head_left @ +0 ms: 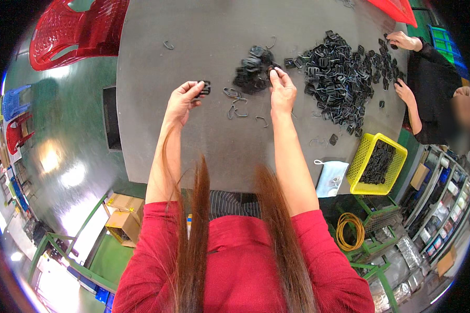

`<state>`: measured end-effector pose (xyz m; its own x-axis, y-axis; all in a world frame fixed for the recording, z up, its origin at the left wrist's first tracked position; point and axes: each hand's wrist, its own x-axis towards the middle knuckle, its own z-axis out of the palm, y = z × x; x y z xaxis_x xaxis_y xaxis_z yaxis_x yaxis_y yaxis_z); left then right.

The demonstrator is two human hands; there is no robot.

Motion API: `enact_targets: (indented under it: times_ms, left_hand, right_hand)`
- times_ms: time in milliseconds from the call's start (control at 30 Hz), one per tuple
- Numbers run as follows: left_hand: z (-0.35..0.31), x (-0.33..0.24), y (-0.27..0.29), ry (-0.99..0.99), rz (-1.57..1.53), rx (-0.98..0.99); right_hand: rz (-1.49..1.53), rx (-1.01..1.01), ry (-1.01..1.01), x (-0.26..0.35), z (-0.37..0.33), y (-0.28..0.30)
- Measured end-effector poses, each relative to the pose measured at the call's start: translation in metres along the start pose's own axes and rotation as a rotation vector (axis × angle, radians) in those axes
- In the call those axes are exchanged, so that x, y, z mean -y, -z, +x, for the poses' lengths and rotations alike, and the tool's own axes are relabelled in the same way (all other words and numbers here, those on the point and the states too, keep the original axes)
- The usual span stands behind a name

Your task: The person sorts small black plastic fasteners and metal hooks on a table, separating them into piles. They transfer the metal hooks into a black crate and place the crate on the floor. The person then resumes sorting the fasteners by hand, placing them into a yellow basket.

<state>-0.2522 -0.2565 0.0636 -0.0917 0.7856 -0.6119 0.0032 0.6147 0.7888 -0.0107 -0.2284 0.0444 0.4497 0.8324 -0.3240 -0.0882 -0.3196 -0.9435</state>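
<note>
My left hand [181, 101] pinches a small black slotted plastic buckle [206, 87] above the grey tabletop. To its right, my right hand [282, 93] is closed, thumb and fingertips on a dark buckle at the right edge of a small cluster of black buckles [251, 72]. That cluster looks blurred, and I cannot tell whether it hangs from the hand or lies on the table. Several bent wire hooks [237, 111] are scattered between and below my hands. Farther right spreads a large heap of black buckles [337, 78], with wire pieces among them.
At the right edge, a co-worker's hands [405, 93] touch buckles beside the heap. A yellow basket [354, 177] of black parts stands near right, next to a light blue face mask [331, 177]. A red chair [83, 36] is at far left; a red container [399, 9] sits far right.
</note>
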Motion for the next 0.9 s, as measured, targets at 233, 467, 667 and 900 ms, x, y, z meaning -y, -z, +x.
enact_targets:
  times_ms: [233, 467, 667, 900]
  left_hand:
    - [0.009, -0.009, 0.021, 0.051, -0.046, 0.099]
    - [0.021, -0.017, 0.027, 0.036, 0.062, 0.155]
    - [0.029, -0.044, 0.022, 0.093, -0.041, 0.312]
    - [0.052, -0.043, 0.018, 0.077, 0.164, 0.188]
  right_hand:
    - [0.433, 0.169, -0.328, 0.036, 0.011, 0.055]
    - [-1.192, 0.146, 0.127, 0.041, 0.057, -0.011]
    - [-0.958, 0.576, -0.059, 0.041, 0.071, -0.012]
    - [-0.587, 0.535, -0.158, 0.057, 0.073, 0.021]
